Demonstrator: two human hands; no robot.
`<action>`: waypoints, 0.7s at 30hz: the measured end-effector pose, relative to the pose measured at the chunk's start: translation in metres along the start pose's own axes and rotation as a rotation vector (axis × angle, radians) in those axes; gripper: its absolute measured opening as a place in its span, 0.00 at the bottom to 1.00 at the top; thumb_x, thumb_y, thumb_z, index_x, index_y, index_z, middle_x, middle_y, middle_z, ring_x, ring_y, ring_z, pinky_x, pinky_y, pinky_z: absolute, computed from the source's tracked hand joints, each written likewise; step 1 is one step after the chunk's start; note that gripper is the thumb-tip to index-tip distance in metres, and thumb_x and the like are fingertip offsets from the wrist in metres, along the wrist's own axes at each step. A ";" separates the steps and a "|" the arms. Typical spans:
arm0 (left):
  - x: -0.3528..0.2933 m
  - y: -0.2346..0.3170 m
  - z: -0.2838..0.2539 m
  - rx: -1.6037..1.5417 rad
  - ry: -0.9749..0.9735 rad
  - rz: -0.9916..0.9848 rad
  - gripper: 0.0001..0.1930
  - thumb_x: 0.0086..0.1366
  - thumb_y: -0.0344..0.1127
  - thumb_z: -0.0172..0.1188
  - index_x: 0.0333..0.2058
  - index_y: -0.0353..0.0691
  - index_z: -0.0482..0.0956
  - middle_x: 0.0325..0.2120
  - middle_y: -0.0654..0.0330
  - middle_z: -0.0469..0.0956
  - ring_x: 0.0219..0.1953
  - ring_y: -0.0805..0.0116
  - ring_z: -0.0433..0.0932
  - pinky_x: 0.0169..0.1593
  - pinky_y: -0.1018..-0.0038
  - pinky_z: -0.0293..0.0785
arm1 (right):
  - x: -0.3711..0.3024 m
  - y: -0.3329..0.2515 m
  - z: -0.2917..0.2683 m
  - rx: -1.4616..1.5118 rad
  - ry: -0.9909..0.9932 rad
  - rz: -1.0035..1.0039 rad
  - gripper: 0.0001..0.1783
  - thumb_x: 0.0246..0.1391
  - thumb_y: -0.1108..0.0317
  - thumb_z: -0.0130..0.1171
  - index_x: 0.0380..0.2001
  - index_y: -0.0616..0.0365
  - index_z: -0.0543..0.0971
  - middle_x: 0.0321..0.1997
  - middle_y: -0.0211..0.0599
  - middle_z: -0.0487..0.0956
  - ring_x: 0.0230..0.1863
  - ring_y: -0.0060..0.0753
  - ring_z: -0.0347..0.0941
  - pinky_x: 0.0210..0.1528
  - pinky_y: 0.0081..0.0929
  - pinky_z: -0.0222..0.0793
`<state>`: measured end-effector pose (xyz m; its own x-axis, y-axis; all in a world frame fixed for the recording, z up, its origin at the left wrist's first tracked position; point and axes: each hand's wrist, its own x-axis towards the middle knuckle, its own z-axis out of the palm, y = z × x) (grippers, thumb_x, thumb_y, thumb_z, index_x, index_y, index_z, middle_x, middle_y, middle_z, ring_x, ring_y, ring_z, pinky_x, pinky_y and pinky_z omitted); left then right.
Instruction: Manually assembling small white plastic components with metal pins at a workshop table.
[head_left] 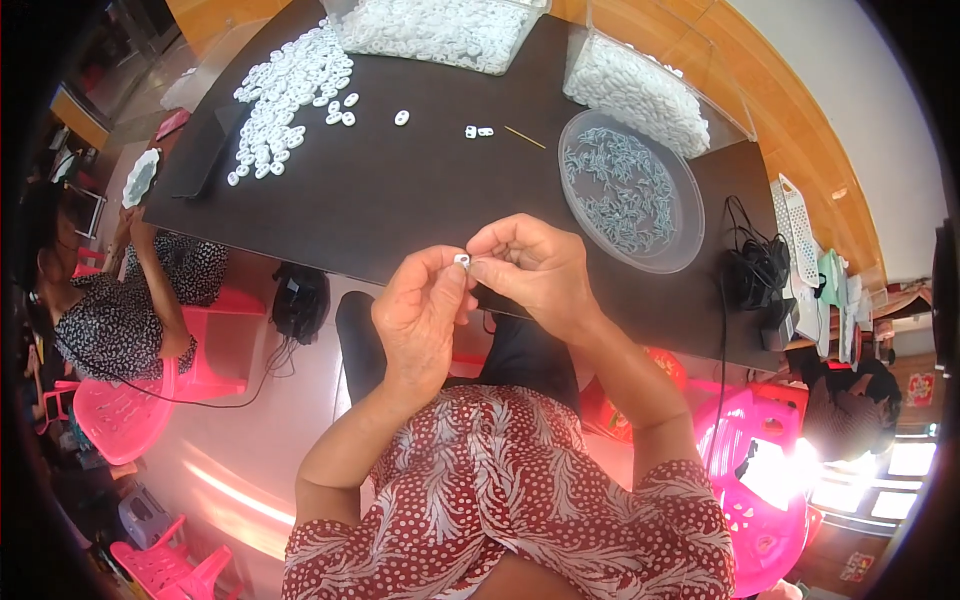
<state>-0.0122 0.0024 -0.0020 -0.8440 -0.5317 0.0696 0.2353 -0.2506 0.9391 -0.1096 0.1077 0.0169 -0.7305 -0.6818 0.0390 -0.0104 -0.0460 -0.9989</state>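
Just past the table's near edge, my left hand pinches a small white plastic piece with a dark hole between thumb and fingertips. My right hand meets it from the other side, its thumb and forefinger closed in a pinch. Whatever lies between those right fingertips is too small to make out. Beyond the hands on the dark table are two little white pieces beside a thin brass-coloured stick. A lone white oval piece lies farther left.
White oval pieces are heaped at the far left. Two clear bins of white parts stand at the back. A round clear tub holds small grey-blue parts. Black cables lie at right. Another person sits at left.
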 end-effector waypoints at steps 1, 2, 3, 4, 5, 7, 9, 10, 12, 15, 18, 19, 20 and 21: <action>0.001 0.000 0.000 -0.019 0.018 -0.015 0.07 0.66 0.28 0.53 0.38 0.30 0.74 0.27 0.61 0.76 0.24 0.79 0.73 0.26 0.84 0.70 | 0.000 -0.001 0.001 0.016 0.009 0.022 0.07 0.50 0.76 0.60 0.34 0.64 0.76 0.28 0.28 0.79 0.28 0.13 0.72 0.29 0.12 0.69; 0.003 0.001 -0.001 -0.038 0.037 -0.029 0.07 0.66 0.28 0.53 0.38 0.30 0.75 0.27 0.61 0.76 0.24 0.78 0.73 0.26 0.84 0.71 | 0.001 -0.001 0.001 0.015 0.007 0.021 0.07 0.50 0.76 0.60 0.34 0.64 0.76 0.28 0.28 0.79 0.28 0.13 0.72 0.29 0.12 0.69; 0.003 0.001 -0.001 -0.039 0.038 -0.027 0.07 0.66 0.28 0.53 0.38 0.30 0.75 0.27 0.61 0.76 0.24 0.78 0.73 0.26 0.84 0.71 | 0.001 0.000 -0.001 -0.012 0.003 0.001 0.07 0.51 0.75 0.60 0.35 0.64 0.76 0.28 0.28 0.79 0.28 0.13 0.72 0.29 0.13 0.69; 0.004 0.000 -0.001 -0.045 0.047 -0.015 0.07 0.65 0.28 0.53 0.38 0.30 0.75 0.27 0.61 0.76 0.24 0.78 0.74 0.26 0.83 0.71 | 0.001 0.002 -0.002 -0.039 -0.001 -0.018 0.08 0.51 0.74 0.60 0.35 0.64 0.76 0.28 0.29 0.79 0.28 0.13 0.72 0.30 0.13 0.69; 0.004 0.000 0.000 -0.049 0.056 -0.003 0.07 0.65 0.28 0.53 0.38 0.30 0.75 0.27 0.61 0.76 0.24 0.78 0.74 0.26 0.83 0.71 | 0.001 0.004 -0.003 -0.040 -0.004 -0.018 0.08 0.51 0.74 0.60 0.35 0.64 0.76 0.28 0.29 0.79 0.28 0.13 0.72 0.30 0.13 0.69; 0.005 -0.001 -0.001 -0.047 0.061 0.009 0.07 0.65 0.28 0.53 0.38 0.30 0.75 0.27 0.60 0.76 0.25 0.78 0.74 0.26 0.83 0.71 | 0.000 0.008 -0.004 -0.115 0.002 -0.055 0.08 0.51 0.72 0.60 0.35 0.64 0.77 0.28 0.29 0.79 0.27 0.13 0.71 0.30 0.14 0.69; 0.005 -0.002 -0.001 -0.044 0.063 0.018 0.07 0.65 0.27 0.53 0.38 0.30 0.75 0.28 0.60 0.76 0.25 0.78 0.74 0.26 0.83 0.71 | 0.000 0.010 -0.003 -0.092 0.015 -0.037 0.08 0.50 0.72 0.60 0.34 0.63 0.77 0.29 0.30 0.79 0.27 0.13 0.71 0.30 0.14 0.68; 0.004 -0.002 0.000 -0.036 0.062 0.022 0.07 0.65 0.27 0.53 0.39 0.30 0.75 0.28 0.60 0.77 0.25 0.78 0.74 0.26 0.83 0.71 | 0.000 0.011 -0.003 -0.069 0.031 -0.019 0.08 0.50 0.72 0.61 0.34 0.63 0.77 0.29 0.30 0.78 0.27 0.13 0.70 0.30 0.15 0.68; 0.004 -0.002 0.000 -0.027 0.063 0.027 0.07 0.65 0.27 0.53 0.39 0.30 0.75 0.28 0.60 0.77 0.25 0.78 0.74 0.26 0.84 0.71 | 0.001 0.012 -0.002 -0.112 0.027 -0.028 0.07 0.50 0.73 0.60 0.34 0.62 0.77 0.30 0.30 0.78 0.27 0.13 0.70 0.30 0.16 0.68; 0.004 -0.004 -0.001 -0.019 0.069 0.027 0.07 0.65 0.27 0.53 0.39 0.31 0.75 0.28 0.60 0.77 0.25 0.78 0.74 0.26 0.84 0.70 | 0.003 0.012 0.000 -0.157 0.032 -0.052 0.05 0.51 0.74 0.58 0.32 0.62 0.77 0.30 0.30 0.76 0.28 0.15 0.70 0.31 0.18 0.67; 0.005 -0.004 0.001 -0.025 0.054 0.011 0.07 0.65 0.26 0.53 0.40 0.32 0.75 0.28 0.64 0.76 0.26 0.82 0.72 0.28 0.87 0.68 | 0.004 0.015 0.001 -0.213 0.051 -0.112 0.03 0.51 0.75 0.57 0.31 0.62 0.76 0.29 0.33 0.74 0.29 0.22 0.70 0.32 0.21 0.66; 0.004 -0.004 0.002 -0.017 0.064 -0.001 0.07 0.65 0.26 0.53 0.40 0.32 0.75 0.28 0.64 0.76 0.26 0.82 0.72 0.28 0.87 0.69 | 0.004 0.015 0.001 -0.265 0.058 -0.155 0.02 0.51 0.75 0.56 0.30 0.62 0.75 0.28 0.34 0.73 0.30 0.26 0.70 0.33 0.24 0.66; 0.004 -0.004 0.001 -0.007 0.075 -0.010 0.07 0.65 0.26 0.53 0.40 0.32 0.75 0.28 0.64 0.76 0.26 0.82 0.72 0.28 0.87 0.69 | 0.004 0.015 0.003 -0.265 0.058 -0.159 0.02 0.51 0.75 0.56 0.30 0.62 0.75 0.28 0.34 0.73 0.30 0.26 0.70 0.33 0.24 0.66; 0.004 -0.004 0.001 -0.007 0.074 -0.005 0.07 0.65 0.26 0.53 0.40 0.32 0.75 0.28 0.64 0.76 0.26 0.82 0.72 0.28 0.87 0.69 | 0.005 0.014 0.005 -0.327 0.059 -0.209 0.02 0.51 0.75 0.56 0.29 0.62 0.74 0.27 0.36 0.72 0.30 0.30 0.70 0.33 0.27 0.66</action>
<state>-0.0168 0.0025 -0.0055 -0.8075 -0.5885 0.0396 0.2346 -0.2589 0.9370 -0.1101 0.1003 0.0036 -0.7278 -0.6386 0.2501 -0.3729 0.0625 -0.9257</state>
